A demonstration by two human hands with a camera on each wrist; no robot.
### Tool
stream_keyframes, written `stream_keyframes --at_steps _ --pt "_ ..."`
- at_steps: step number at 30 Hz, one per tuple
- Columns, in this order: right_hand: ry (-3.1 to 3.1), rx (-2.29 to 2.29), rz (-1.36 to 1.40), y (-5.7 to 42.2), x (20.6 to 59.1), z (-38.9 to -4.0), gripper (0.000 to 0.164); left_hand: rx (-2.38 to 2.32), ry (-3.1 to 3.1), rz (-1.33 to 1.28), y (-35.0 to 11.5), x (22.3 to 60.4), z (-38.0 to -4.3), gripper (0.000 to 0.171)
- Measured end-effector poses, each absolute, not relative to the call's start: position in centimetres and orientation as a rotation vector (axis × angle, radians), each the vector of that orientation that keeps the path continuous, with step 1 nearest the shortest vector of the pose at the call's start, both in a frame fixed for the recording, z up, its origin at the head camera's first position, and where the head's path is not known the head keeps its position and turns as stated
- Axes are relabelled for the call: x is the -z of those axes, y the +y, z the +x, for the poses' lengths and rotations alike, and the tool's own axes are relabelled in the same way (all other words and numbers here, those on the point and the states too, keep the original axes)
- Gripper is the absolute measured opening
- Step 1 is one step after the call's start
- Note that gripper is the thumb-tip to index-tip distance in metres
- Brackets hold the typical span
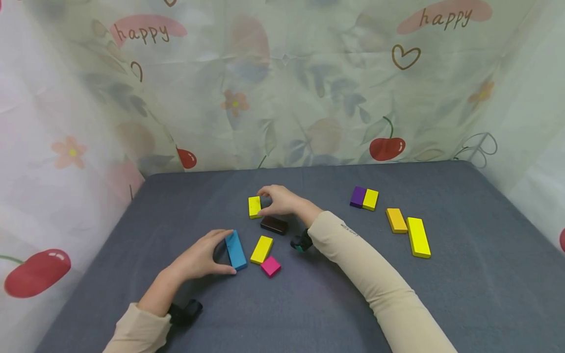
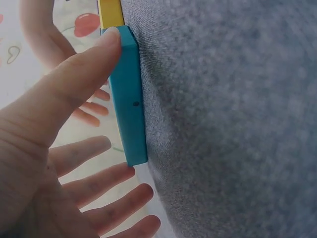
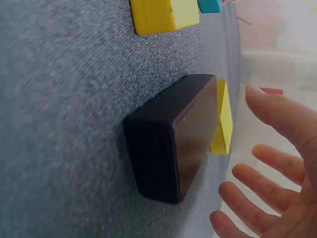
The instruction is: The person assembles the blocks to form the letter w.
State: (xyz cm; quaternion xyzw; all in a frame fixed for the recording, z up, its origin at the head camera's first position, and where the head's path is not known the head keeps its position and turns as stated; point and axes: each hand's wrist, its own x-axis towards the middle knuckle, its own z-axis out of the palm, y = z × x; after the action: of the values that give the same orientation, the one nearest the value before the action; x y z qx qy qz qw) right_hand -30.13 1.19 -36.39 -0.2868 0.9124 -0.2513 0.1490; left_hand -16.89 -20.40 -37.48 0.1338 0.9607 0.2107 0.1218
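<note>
My left hand point(image 1: 198, 257) spans a long blue block point(image 1: 236, 250) lying on the table. Its thumb is at the near end and a fingertip at the far end, as the left wrist view also shows with the blue block point(image 2: 128, 99). Farther back, my right hand point(image 1: 282, 200) is beside a small yellow block point(image 1: 254, 207), thumb and fingers spread at its right side. In the right wrist view a gap shows between the fingers and that yellow block point(image 3: 225, 116). A dark brown block point(image 1: 274, 225) lies below the right hand.
Between the hands, another yellow block point(image 1: 262, 249) touches a pink block point(image 1: 271, 266). Farther right lie a purple block point(image 1: 358, 196) against a yellow one point(image 1: 371, 200), an orange block point(image 1: 396, 220) and a long yellow block point(image 1: 418, 238). A printed curtain point(image 1: 282, 108) hangs behind the grey table point(image 1: 318, 304).
</note>
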Motion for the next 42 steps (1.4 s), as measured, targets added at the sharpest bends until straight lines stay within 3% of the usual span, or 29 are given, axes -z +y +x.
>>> stream_keyframes --at_steps 26,42 --pt "2.660 0.568 -0.727 -1.1 37.1 -30.5 0.070 -0.583 2.837 0.397 -20.4 37.6 -17.0 0.086" --pt "2.711 0.552 -0.679 -1.5 37.4 -30.6 0.066 -0.602 2.897 0.413 -20.2 37.6 -17.3 0.074"
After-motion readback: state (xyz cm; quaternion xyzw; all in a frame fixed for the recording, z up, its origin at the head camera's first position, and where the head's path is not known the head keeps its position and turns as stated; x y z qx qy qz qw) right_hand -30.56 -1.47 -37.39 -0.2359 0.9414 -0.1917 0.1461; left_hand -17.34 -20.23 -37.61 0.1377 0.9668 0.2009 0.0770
